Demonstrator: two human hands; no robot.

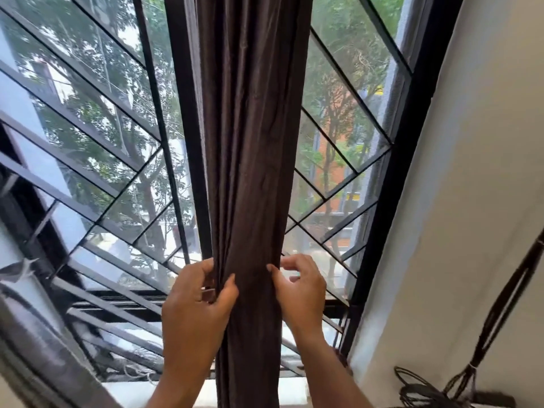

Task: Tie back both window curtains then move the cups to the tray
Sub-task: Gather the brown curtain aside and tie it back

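Observation:
A dark brown curtain (253, 148) hangs bunched into a narrow column down the middle of the window. My left hand (195, 301) grips its left edge, thumb in front and fingers curled behind the folds. My right hand (300, 285) touches the right edge, thumb pressed on the cloth and fingers curled loosely beside it. No tie-back, cups or tray are in view.
Black window frame (391, 184) with diagonal metal bars (88, 134) behind the glass. A cream wall (471, 201) stands to the right, with a dark strap (506, 301) hanging on it and coiled black cables (418, 390) at the bottom right. A white sill (294, 390) runs below.

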